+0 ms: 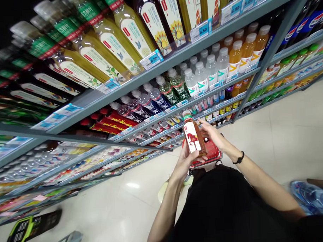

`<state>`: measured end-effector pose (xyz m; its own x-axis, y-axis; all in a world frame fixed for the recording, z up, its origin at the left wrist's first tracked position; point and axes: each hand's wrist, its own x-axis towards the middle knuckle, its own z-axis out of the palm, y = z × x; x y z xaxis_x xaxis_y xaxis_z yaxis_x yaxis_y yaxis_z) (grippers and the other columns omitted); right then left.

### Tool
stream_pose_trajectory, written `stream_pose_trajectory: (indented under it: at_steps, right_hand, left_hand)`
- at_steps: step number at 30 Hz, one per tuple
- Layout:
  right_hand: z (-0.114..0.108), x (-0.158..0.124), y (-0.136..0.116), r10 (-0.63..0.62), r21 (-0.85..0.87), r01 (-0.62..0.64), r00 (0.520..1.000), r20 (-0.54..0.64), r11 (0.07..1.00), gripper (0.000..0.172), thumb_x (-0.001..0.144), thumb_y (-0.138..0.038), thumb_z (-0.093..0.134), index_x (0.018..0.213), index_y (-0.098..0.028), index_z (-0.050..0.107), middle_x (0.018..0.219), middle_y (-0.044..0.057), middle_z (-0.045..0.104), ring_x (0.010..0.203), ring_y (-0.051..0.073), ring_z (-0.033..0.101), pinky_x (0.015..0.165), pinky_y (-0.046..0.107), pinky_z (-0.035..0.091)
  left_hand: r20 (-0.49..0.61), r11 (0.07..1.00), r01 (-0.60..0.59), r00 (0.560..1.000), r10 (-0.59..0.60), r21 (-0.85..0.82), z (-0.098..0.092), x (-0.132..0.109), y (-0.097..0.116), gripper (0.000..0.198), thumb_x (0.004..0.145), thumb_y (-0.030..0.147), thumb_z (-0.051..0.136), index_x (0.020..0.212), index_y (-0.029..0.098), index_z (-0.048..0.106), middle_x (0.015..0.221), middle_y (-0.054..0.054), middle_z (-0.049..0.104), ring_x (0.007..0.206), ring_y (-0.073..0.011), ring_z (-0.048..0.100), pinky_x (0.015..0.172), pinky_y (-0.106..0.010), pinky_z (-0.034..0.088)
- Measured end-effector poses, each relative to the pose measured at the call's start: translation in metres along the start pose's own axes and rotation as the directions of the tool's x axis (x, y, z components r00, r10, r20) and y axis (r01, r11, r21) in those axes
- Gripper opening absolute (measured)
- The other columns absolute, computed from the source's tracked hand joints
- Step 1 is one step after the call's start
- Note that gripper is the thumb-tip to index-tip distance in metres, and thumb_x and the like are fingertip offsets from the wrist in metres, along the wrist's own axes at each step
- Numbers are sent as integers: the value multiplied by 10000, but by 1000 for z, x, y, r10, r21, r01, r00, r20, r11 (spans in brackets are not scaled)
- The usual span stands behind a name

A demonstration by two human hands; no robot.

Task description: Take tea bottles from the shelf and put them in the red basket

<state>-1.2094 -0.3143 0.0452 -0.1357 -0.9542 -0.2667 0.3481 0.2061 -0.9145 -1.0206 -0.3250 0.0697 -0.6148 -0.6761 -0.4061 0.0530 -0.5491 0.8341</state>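
My left hand is wrapped round the lower part of a bottle of amber drink with a white label, a red figure on it and a red-and-green cap. The bottle stands upright in front of my body. My right hand rests against the bottle's far side with its fingers stretched out; a black band sits on that wrist. Just beyond and below both hands lies a red shopping basket, mostly hidden by them.
Grey shelves full of bottled drinks run along the left and top, with price tags on their edges. A second shelf bay continues to the right. Pale glossy floor lies to the right. A blue patterned object is at lower right.
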Motion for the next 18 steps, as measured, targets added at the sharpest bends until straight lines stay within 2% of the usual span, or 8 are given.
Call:
stream_pose_trajectory:
  at_steps: [3,5,6,9,11,13,15,18]
  right_hand:
    - [5,-6,-12,28,248,-37,999,37,968,777,1007,-697,390,1554,-160,517,1342,130,719,1198,298,681,1157,485,460]
    - [8,-11,-16,-12,339,-9,998,59,941,778,1004,-736,382,1472,-153,599,1367,134,709,1267,309,654,1191,492,435]
    - [10,-13,-16,-49,357,24,997,60,934,746,997,-740,429,1428,-167,635,1381,127,704,1289,311,644,1197,491,435]
    - [16,-23,-17,-183,294,164,982,38,942,589,894,-591,769,1346,-223,686,1411,96,692,1323,302,634,1189,460,469]
    - [20,-30,-18,-258,209,240,964,65,948,621,801,-397,916,1354,-242,677,1403,87,695,1316,291,645,1171,435,498]
    - [22,-36,-21,-314,150,296,942,121,943,643,793,-303,930,1376,-249,664,1398,86,692,1309,281,649,1157,419,513]
    - [25,-40,-23,-357,92,346,917,177,934,614,833,-274,901,1396,-263,656,1409,79,680,1318,272,640,1150,402,516]
    - [30,-43,-23,-407,31,409,892,197,912,596,888,-261,847,1439,-289,623,1447,66,651,1356,260,608,1175,383,487]
  left_hand:
    - [65,973,-108,993,97,206,-6,-3,-3,1151,810,396,905,1682,290,162,1581,-158,517,1274,-294,664,1009,-376,591]
    - [73,927,-145,989,128,346,-10,-3,-6,1216,814,359,906,1691,303,66,1596,-166,494,1332,-291,628,1101,-410,543]
    - [65,900,-155,988,141,407,-12,-2,-7,1210,812,346,907,1685,292,72,1564,-172,525,1320,-292,635,1097,-421,545]
    - [21,843,-199,976,218,500,-16,2,-14,1026,786,308,913,1599,249,290,1432,-153,627,1231,-284,678,1033,-414,577]
    - [-5,820,-236,960,279,522,-18,5,-20,850,756,280,919,1473,230,465,1366,-127,668,1174,-269,697,1014,-398,583]
    - [-30,796,-266,942,335,544,-22,8,-26,688,724,276,928,1322,201,598,1286,-109,709,1112,-261,709,1003,-394,584]
    - [-62,778,-283,923,380,561,-26,11,-31,588,684,296,945,1187,170,666,1184,-102,742,1038,-261,714,971,-396,591]
    - [-120,786,-310,893,434,535,-31,16,-37,597,641,344,967,1129,149,683,1118,-106,751,1002,-270,712,939,-393,597]
